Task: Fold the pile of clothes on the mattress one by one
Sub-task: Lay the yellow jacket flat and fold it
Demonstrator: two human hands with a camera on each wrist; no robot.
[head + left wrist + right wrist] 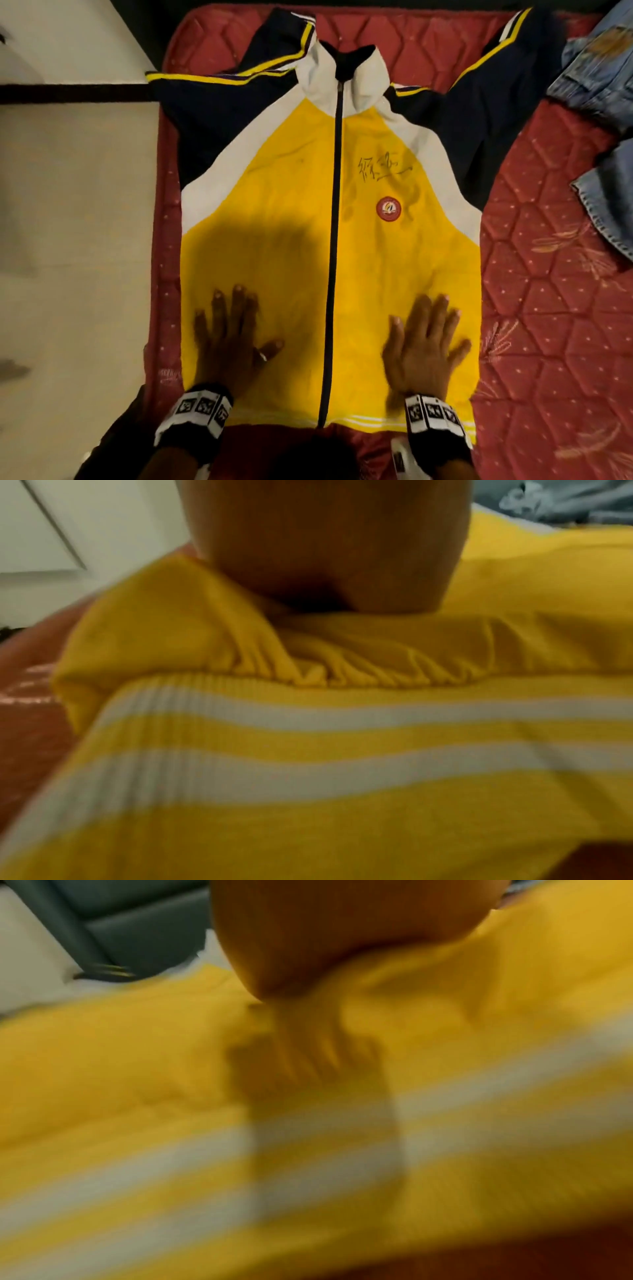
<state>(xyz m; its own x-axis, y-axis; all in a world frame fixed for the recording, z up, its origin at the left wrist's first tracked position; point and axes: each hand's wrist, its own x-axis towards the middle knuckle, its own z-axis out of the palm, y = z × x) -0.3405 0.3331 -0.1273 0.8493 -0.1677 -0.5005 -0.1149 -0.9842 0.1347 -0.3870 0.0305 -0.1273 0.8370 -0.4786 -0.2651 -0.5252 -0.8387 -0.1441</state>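
Across the red mattress [548,308] our yellow jacket [274,222] lies zipped and flat, hem at the near edge; we press left hand [227,337] and right hand [423,346] down, fingers spread wide, holding nothing.

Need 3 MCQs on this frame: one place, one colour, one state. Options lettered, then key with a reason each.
1. Where does the denim garment lie?
A. On the mattress, right of the jacket
B. Under the jacket
C. On the floor to the left

2. What colour are the jacket's sleeves?
A. Red
B. Dark navy
C. Green

3. How are the two hands?
A. Both gripping the sleeves
B. One lifted off the jacket
C. Both flat on the jacket's front, fingers spread

Key:
1. A: the denim sits at the right edge of the red mattress.
2. B: both sleeves are navy with yellow and white stripes.
3. C: left hand and right hand lie palm-down either side of the closed zip.
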